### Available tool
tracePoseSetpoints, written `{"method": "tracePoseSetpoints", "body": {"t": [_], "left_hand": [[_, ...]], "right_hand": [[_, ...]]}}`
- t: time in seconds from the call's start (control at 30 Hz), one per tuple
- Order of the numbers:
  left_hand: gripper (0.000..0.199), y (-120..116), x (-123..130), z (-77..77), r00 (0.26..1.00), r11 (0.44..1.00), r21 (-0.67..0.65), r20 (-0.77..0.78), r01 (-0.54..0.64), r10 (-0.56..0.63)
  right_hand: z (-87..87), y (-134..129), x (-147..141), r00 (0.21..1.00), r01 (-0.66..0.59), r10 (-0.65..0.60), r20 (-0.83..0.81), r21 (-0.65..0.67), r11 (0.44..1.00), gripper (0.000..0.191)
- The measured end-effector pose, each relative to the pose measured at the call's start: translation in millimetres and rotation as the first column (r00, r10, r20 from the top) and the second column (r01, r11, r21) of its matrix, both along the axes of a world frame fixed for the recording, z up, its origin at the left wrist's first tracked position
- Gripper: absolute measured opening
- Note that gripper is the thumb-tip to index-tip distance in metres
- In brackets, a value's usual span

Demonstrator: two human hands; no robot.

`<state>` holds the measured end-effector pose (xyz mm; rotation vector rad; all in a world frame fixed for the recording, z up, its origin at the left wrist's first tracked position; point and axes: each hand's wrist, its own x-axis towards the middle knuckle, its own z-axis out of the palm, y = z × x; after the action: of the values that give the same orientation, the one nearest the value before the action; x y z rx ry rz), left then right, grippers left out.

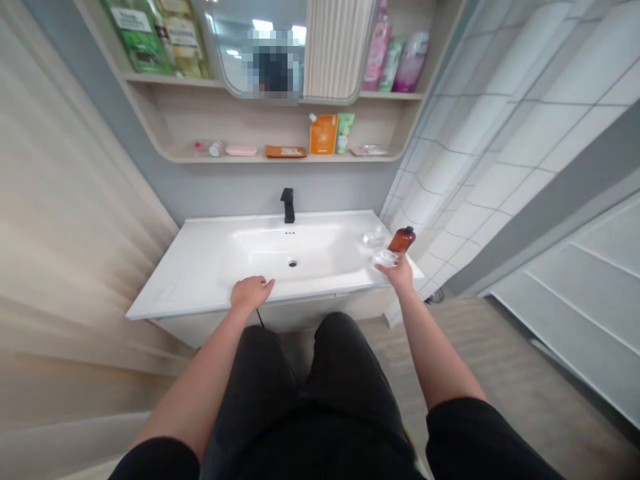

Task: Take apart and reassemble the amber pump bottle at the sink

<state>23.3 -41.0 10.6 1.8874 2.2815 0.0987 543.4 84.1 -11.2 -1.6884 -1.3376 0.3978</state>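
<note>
One clear plastic dish is pinched in the fingers of our right hand, at the right corner of the white washbasin. Just beyond it, an amber bottle with a black cap stands slightly tilted at the basin's right edge; we cannot tell whether the hand touches it. A second clear dish lies behind. Our left hand, open and empty, rests on the front edge.

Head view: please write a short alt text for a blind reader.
A person's right hand is at an amber bottle and a clear item, while the left hand rests on the front edge of a white bathroom sink.
</note>
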Motion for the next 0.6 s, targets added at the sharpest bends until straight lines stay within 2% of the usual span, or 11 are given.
{"method": "tracePoseSetpoints", "body": {"t": [0.1,0.2,0.33,0.47,0.6], "left_hand": [[0.069,-0.3,-0.4,-0.6,1.000,1.000,0.017,0.010,0.005,-0.005],[0.067,-0.3,-1.0,-1.7,1.000,0.999,0.040,0.024,0.014,-0.015],[0.064,0.0,-1.2,-1.9,0.999,0.999,0.045,0.042,0.001,-0.003],[0.067,-0.3,-0.4,-0.8,1.000,1.000,0.027,0.014,0.001,-0.001],[0.068,-0.5,0.5,0.2,1.000,1.000,0.024,-0.001,0.006,-0.006]], "right_hand": [[7.1,-5.6,-22.3,0.993,-0.079,0.078,-0.088,-0.008,0.997,0.083],[10.8,-11.7,-57.4,0.952,-0.231,0.237,-0.192,0.052,0.972,0.091],[12.5,-16.7,-117.3,0.826,-0.437,0.447,-0.343,0.109,0.893,0.090],[10.9,-17.8,-180.4,0.739,-0.547,0.546,-0.394,0.122,0.828,0.086],[0.9,-19.1,-233.8,0.635,-0.652,0.633,-0.442,0.133,0.746,0.084]]}}
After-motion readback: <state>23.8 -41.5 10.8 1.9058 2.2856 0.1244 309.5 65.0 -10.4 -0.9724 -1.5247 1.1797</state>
